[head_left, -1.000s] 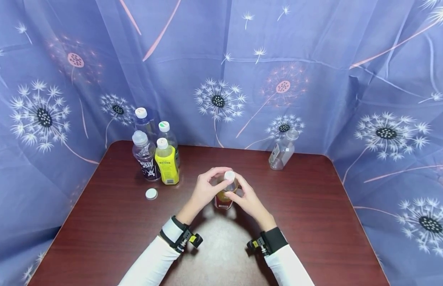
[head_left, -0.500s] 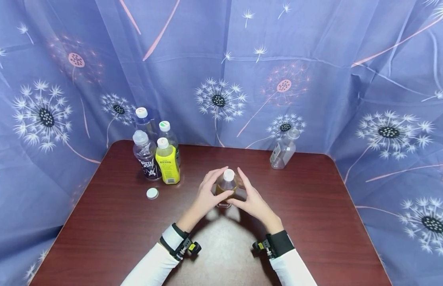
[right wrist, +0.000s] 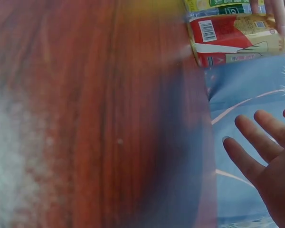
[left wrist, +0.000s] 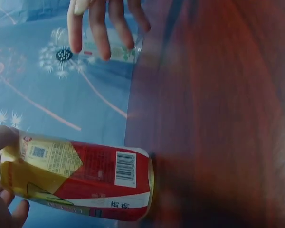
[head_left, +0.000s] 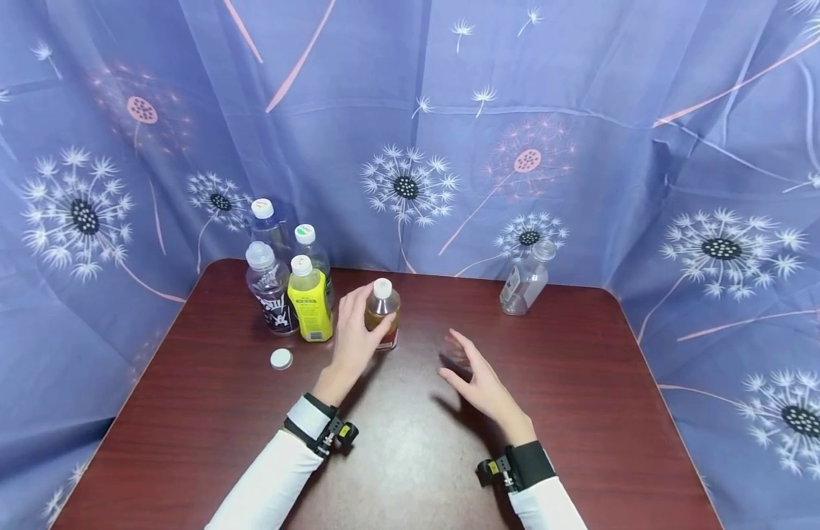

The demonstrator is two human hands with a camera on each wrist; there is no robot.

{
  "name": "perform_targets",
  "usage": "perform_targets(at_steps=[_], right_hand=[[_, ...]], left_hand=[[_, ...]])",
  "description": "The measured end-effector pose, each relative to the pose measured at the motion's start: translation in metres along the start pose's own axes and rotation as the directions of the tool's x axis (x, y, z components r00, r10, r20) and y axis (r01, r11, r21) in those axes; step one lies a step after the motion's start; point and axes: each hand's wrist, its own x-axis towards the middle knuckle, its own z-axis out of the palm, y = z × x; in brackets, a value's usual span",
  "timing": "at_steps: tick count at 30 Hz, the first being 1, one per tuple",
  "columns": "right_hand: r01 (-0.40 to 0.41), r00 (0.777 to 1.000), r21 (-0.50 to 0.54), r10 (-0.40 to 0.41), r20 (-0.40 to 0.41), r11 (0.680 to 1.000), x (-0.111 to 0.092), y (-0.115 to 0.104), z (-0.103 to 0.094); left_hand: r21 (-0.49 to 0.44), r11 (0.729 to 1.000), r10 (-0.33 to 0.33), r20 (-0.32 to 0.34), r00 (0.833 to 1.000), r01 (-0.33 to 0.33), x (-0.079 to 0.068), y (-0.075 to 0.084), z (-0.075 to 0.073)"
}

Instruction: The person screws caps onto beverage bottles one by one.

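Observation:
A white-capped drink bottle with amber colour above and a red and yellow label is gripped by my left hand, thumb on the near side. It stands upright; I cannot tell whether its base touches the table. Part of its left side is hidden by the fingers. My right hand holds nothing and hovers over the table to the right of the bottle, fingers apart and slightly bent. In the right wrist view the right hand's spread fingers are apart from the bottle.
Close by on the left stand a yellow bottle, a dark-labelled bottle and two more capped bottles behind. A loose white cap lies before them. A clear bottle stands at the back right of the table, against the curtain.
Both hands were around the bottle at the table's middle. The right hand has let go and drawn away rightward; the left has carried the bottle left and back, towards the group of bottles.

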Motion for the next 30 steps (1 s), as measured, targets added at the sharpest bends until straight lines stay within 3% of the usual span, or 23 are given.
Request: perform_targets(at_steps=[6,15,21,26,30], right_hand=[[0.009,1.0,0.004,-0.009,-0.003,1.0,-0.001,0.002,-0.001],[-0.027,1.0,-0.002,0.027,-0.003,1.0,-0.004,0.002,0.0],[-0.036,0.999,0.004,0.036,-0.001,0.999,-0.005,0.002,0.001],[-0.034,0.999,0.024,0.034,-0.005,0.999,-0.005,0.004,0.001],[-0.033,0.999,0.052,0.033,-0.005,0.998,-0.005,0.004,0.001]], left_hand=[[0.121,0.993,-0.007,-0.041,0.999,0.012,0.01,-0.005,-0.005],[0.293,0.956,0.018,-0.045,0.999,-0.004,0.023,-0.007,-0.008],[0.383,0.921,-0.061,-0.051,0.997,0.076,0.028,-0.002,-0.009],[0.389,0.91,-0.136,-0.055,0.989,0.146,0.031,0.001,-0.011],[0.39,0.907,-0.151,-0.051,0.987,0.159,0.031,0.002,-0.012]])
